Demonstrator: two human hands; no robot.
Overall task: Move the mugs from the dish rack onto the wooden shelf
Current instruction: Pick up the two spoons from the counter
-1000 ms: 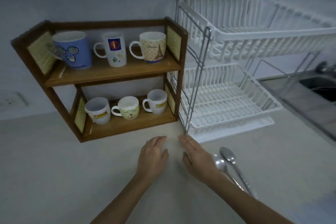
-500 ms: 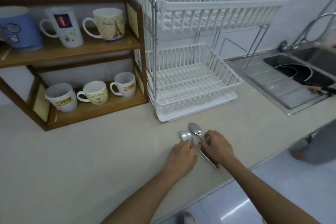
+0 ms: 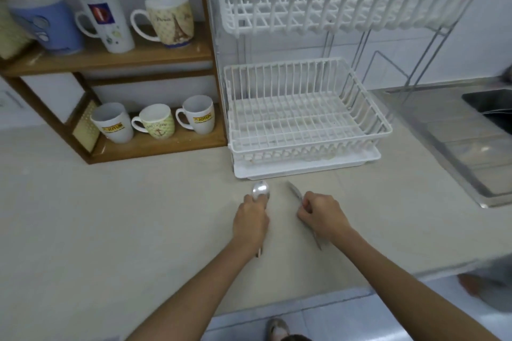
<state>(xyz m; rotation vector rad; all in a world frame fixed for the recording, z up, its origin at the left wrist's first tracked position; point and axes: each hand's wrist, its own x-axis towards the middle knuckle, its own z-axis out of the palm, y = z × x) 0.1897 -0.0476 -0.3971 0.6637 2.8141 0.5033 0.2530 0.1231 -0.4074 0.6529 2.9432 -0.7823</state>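
Head view: we count six mugs [image 3: 166,21] on the shelf [image 3: 155,57], up-left of our left hand [image 3: 250,220] and right hand [image 3: 322,213], each gripping one of two spoons [image 3: 260,190].

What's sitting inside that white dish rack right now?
Both baskets of the dish rack look empty; no mugs show through the bars. A white drip tray lies beneath, and its surface is mostly hidden.

A home kitchen, pale countertop [image 3: 110,230] along a white wall, white two-tier dish rack [image 3: 304,119] beside a wooden shelf [image 3: 155,147] of printed mugs [image 3: 171,19], steel sink [image 3: 490,108] with drainboard at right, tiled floor below.
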